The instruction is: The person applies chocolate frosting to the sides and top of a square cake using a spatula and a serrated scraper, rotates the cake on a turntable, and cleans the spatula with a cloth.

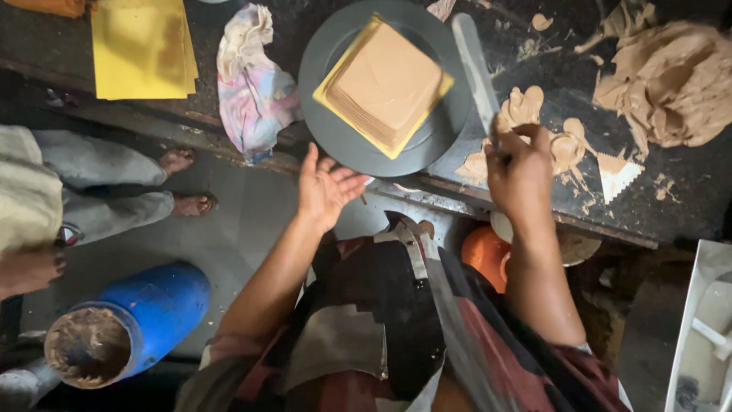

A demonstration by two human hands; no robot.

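Dark smeared worktop (686, 191), grey floor (236, 221), blue drum (156, 309)

The round turntable (335, 130) is dark grey, bearing a tan-iced square cake (389, 80) on a yellow board (329, 95). Left of the turntable lie a pink-and-blue mottled cloth (252, 84) and yellow sheets (141, 46); below it stands a blue barrel (156, 305).
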